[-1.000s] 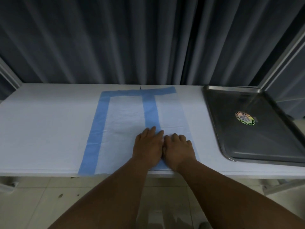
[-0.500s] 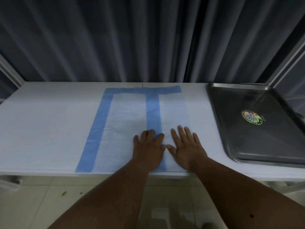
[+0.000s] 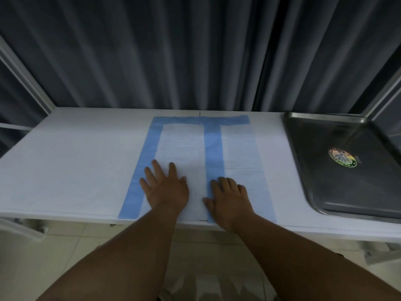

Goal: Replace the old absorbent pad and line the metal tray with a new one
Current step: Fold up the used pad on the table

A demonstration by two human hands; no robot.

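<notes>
A white absorbent pad (image 3: pixel 184 144) with blue borders lies flat on the white table, partly folded so a blue strip runs down its middle. My left hand (image 3: pixel 166 187) rests palm down on the pad's white part near the front edge, fingers spread. My right hand (image 3: pixel 229 196) presses flat on the pad at the blue middle strip, fingers slightly bent. Neither hand holds anything. The bare metal tray (image 3: pixel 303 161) with a round holographic sticker (image 3: pixel 342 157) sits at the right, apart from the pad.
The white table (image 3: pixel 71 166) reaches left of the pad. Dark grey curtains (image 3: pixel 173 53) hang right behind it. A tiled floor (image 3: pixel 65 257) shows below the front edge. Metal frame posts (image 3: pixel 28 79) stand at both sides.
My hands were side by side at the middle strip; they have slid apart, the left one moving leftward across the pad, the right one staying near the strip.
</notes>
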